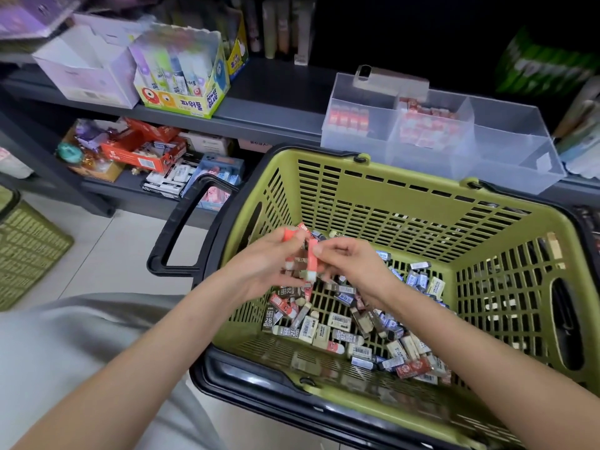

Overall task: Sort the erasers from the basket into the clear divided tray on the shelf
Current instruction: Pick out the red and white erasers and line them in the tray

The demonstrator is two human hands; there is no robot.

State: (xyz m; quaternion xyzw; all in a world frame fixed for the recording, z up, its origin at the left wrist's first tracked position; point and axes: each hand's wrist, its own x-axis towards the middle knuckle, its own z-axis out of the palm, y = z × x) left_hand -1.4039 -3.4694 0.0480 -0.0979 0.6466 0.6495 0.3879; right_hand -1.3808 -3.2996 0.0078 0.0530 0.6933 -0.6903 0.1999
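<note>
A green basket point(373, 196) with black handles sits in front of me, with several mixed erasers point(350, 323) loose on its floor. Over the basket's left side, my left hand point(259, 264) grips a small bunch of red-sleeved erasers point(293, 235). My right hand point(349, 259) pinches one more red-sleeved eraser point(312, 259) right beside that bunch. The clear divided tray point(506, 157) stands on the grey shelf behind the basket. Its left and middle compartments hold red-and-white erasers; the right compartment looks empty.
On the shelf point(276, 102) stand a glue-stick box point(181, 76) and a white carton point(87, 66) at the left. A phone point(389, 80) lies behind the tray. The lower shelf holds stationery boxes point(139, 151). Another green basket point(26, 251) sits on the floor at far left.
</note>
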